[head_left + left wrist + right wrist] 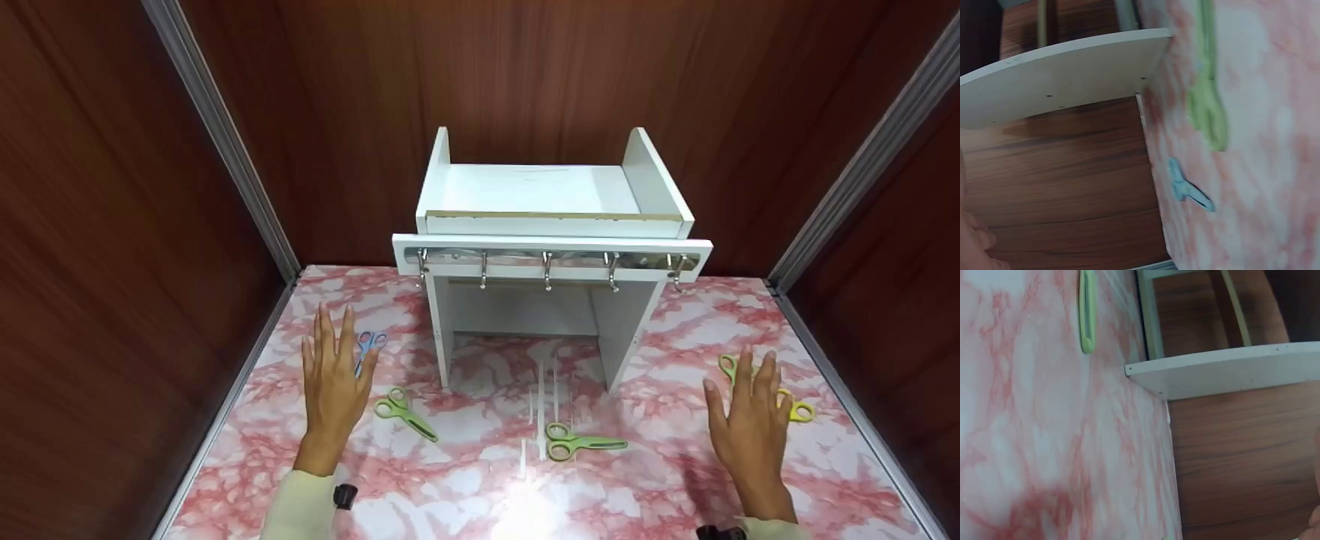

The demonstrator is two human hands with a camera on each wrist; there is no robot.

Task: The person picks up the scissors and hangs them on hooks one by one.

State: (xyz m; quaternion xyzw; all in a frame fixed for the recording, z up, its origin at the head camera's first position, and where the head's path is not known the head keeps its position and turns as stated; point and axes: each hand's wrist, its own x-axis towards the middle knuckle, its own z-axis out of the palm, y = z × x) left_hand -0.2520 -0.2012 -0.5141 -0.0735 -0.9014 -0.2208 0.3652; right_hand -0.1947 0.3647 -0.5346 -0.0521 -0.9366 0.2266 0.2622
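Note:
In the head view my left hand [335, 386] is held over the left part of the table with its fingers straight and nothing in it. Partly behind its thumb lies a blue pair of scissors [371, 341]. Green scissors [406, 413] rest just right of that hand. My right hand [750, 431], also flat and holding nothing, hovers over the right side. Its fingers overlap another green pair of scissors [727, 364] and a yellow pair [802, 411]. A further green pair of scissors [577, 442] lies near the front middle, beside thin white strips [541, 412].
A white shelf unit [630, 330] stands at the back middle, with a rail of several metal hooks [547, 261] across its front. Brown wood-grain walls [540, 75] with metal corner posts [225, 135] enclose the pink marbled table [450, 502].

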